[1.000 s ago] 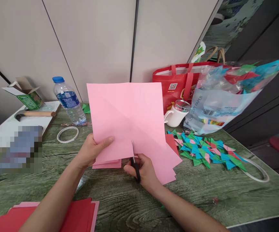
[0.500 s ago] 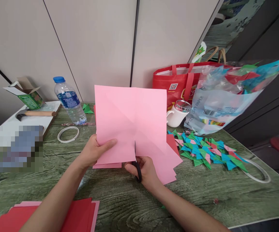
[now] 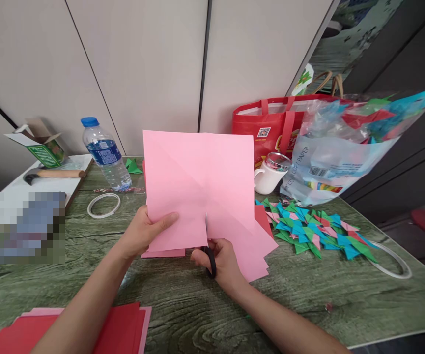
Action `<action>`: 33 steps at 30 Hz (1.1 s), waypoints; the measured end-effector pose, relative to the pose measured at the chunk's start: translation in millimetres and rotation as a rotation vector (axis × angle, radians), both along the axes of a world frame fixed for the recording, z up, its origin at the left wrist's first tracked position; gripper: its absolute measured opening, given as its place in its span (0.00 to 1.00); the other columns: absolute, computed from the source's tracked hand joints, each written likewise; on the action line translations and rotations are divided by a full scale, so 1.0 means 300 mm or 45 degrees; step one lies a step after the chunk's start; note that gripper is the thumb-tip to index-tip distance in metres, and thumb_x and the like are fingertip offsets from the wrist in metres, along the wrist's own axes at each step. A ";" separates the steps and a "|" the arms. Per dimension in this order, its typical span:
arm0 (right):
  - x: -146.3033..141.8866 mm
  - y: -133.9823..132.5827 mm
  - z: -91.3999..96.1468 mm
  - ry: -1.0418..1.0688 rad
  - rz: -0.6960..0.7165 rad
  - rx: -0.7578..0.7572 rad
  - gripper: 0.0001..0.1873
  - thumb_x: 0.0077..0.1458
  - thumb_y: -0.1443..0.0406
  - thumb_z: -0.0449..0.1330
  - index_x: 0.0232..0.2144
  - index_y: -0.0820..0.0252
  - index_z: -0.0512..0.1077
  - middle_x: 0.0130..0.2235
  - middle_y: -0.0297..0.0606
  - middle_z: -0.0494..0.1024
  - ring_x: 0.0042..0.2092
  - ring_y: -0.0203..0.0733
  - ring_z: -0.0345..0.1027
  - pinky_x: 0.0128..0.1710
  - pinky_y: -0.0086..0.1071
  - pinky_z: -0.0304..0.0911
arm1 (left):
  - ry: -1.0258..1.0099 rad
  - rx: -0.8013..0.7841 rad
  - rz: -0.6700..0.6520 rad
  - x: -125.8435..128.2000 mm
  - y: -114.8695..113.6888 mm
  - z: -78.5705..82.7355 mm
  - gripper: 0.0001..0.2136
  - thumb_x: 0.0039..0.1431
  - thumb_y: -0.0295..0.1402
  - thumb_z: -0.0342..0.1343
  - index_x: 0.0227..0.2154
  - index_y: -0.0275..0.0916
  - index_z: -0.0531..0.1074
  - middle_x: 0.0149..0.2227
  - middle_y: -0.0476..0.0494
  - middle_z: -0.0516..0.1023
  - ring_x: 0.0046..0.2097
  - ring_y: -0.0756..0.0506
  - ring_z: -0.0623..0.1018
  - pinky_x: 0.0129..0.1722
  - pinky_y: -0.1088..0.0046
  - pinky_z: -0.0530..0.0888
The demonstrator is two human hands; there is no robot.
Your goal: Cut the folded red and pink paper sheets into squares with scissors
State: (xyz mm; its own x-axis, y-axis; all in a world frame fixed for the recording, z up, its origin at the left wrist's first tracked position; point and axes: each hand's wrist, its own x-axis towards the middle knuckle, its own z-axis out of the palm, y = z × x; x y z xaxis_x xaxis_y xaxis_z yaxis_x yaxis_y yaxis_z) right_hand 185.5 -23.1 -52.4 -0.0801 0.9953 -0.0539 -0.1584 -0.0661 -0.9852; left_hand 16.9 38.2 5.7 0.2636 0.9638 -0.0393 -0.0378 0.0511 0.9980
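Note:
I hold a creased pink paper sheet (image 3: 197,182) upright over the green wood-grain table (image 3: 197,305). My left hand (image 3: 144,231) pinches its lower left edge, thumb on the front. My right hand (image 3: 221,263) is closed on black-handled scissors (image 3: 208,253). Their blade stands in a short cut rising from the sheet's bottom edge near the middle. More pink sheets (image 3: 254,255) lie flat under and to the right of my hands.
Red and pink sheets (image 3: 120,329) lie at the near left. Folded paper triangles (image 3: 315,231), a tape ring (image 3: 391,260), a white cup (image 3: 269,174), a plastic bag (image 3: 345,147) and a red bag (image 3: 271,128) are right. A water bottle (image 3: 105,155) and another tape ring (image 3: 103,204) are left.
The sheet has shifted right and slightly lower than a second ago. The scissor blade has climbed a little further into the cut. Both hands keep their grip.

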 end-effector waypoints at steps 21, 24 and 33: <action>-0.006 -0.006 0.019 0.017 -0.060 -0.050 0.14 0.39 0.58 0.64 0.19 0.64 0.67 0.17 0.33 0.69 0.18 0.32 0.59 0.18 0.26 0.56 | -0.036 -0.030 0.016 0.009 -0.006 0.003 0.11 0.43 0.33 0.62 0.31 0.36 0.75 0.30 0.43 0.80 0.28 0.44 0.77 0.25 0.72 0.75; -0.004 -0.005 0.013 -0.046 -0.080 -0.037 0.15 0.39 0.57 0.63 0.17 0.64 0.67 0.16 0.33 0.69 0.18 0.32 0.58 0.18 0.27 0.56 | -0.083 -0.038 0.019 0.005 -0.003 0.002 0.10 0.43 0.33 0.62 0.31 0.37 0.75 0.30 0.44 0.80 0.28 0.46 0.77 0.25 0.74 0.74; 0.001 -0.003 0.004 -0.135 -0.149 0.021 0.16 0.37 0.59 0.66 0.23 0.63 0.66 0.21 0.36 0.73 0.23 0.38 0.64 0.23 0.30 0.58 | -0.290 -0.076 0.053 -0.007 0.024 0.001 0.10 0.43 0.32 0.63 0.31 0.37 0.76 0.31 0.45 0.80 0.31 0.47 0.77 0.30 0.74 0.75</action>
State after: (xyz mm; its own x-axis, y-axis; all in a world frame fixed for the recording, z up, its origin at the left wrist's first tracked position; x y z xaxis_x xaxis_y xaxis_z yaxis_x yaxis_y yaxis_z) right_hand 185.7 -24.1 -51.1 0.0417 0.9983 -0.0397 -0.0590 -0.0372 -0.9976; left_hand 14.8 45.3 6.0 0.2320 0.9718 -0.0410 -0.2646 0.1036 0.9588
